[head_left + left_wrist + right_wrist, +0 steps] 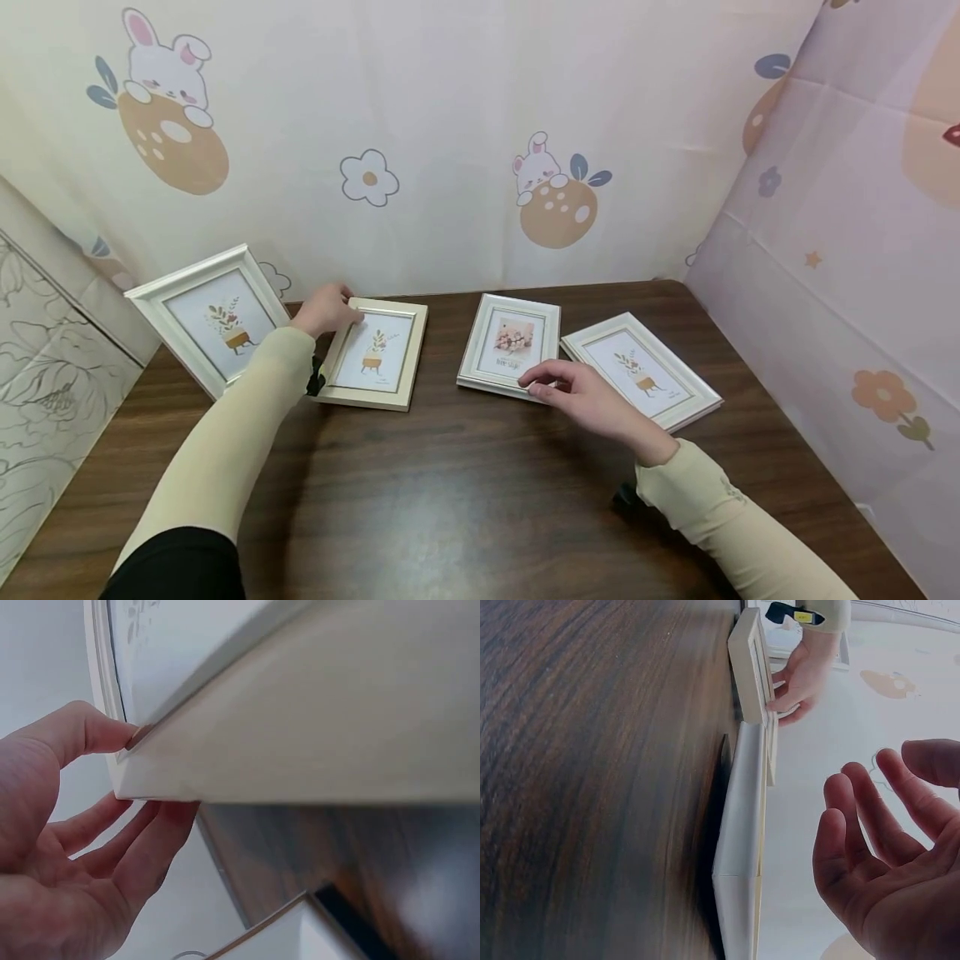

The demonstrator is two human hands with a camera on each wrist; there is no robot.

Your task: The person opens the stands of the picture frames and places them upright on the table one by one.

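A cream frame (375, 354) is pinched at its corner between the left hand's (327, 310) thumb, above, and fingers, underneath, probably so its picture is left uncovered. Nothing is held by the right hand's (576, 398) loosely bent fingers; below them a white frame (512, 340) is placed.

Left sleeve (247, 417) hides part of the leftmost frame (206, 317) | right hand (577, 398) covers lower-right corner of photo frame (510, 337) | small print (383, 382) on cream frame (373, 354) illegible | wrist views' edges cut off cream frame, right hand
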